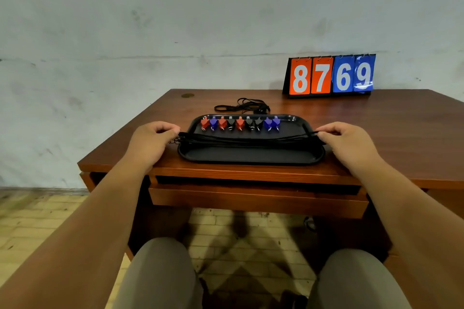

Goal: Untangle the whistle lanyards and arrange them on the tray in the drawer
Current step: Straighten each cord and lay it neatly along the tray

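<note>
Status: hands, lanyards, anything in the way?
Left hand and right hand each pinch an end of the lanyards, stretched across the tray. Nine whistles in a row. Loose tangle behind. Tray on the desk, not in the drawer.

My left hand [150, 140] pinches the black lanyard cords [251, 141] at the tray's 9 o'clock edge, and my right hand [349, 143] pinches them at 3 o'clock, so the bundle runs straight across the black tray [251, 157]. Along the tray's far side, red, blue and black whistles [239, 123] lie in a row. At 12 o'clock behind the tray, a loose tangle [241, 105] lies on the wooden desk [391, 128]. A flip scoreboard [331, 75] reading 8769 stands at 1 o'clock. The drawer [256, 200] is at 6 o'clock, under the desk's edge.
</note>
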### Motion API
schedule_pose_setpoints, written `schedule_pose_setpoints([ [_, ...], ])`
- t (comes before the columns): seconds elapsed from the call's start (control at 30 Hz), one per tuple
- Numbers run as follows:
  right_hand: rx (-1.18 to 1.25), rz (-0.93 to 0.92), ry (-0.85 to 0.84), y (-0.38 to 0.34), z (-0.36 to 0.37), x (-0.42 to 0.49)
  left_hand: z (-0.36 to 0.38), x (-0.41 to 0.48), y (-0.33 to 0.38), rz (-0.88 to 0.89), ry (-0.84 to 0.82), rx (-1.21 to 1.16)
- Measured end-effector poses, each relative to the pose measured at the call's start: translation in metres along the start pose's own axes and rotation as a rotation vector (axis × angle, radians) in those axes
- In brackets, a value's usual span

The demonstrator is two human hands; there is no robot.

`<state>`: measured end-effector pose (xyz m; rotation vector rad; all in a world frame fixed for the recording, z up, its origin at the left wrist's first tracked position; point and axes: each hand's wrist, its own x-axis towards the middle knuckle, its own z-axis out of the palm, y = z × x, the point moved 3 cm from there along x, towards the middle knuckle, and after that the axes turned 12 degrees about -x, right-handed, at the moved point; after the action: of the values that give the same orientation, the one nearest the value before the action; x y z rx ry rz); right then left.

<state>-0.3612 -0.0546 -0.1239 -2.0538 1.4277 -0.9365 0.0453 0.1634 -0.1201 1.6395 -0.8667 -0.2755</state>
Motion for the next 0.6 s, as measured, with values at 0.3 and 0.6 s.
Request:
schedule_pose_setpoints([
  [0.3,0.048,0.049,0.001,-0.002,-0.001,0.0,-0.002,0.001,-0.002,0.0,0.026,0.013],
  [0.6,-0.061,-0.159,-0.142,-0.012,0.0,-0.008,0.004,0.002,0.0,0.035,-0.161,0.066],
])
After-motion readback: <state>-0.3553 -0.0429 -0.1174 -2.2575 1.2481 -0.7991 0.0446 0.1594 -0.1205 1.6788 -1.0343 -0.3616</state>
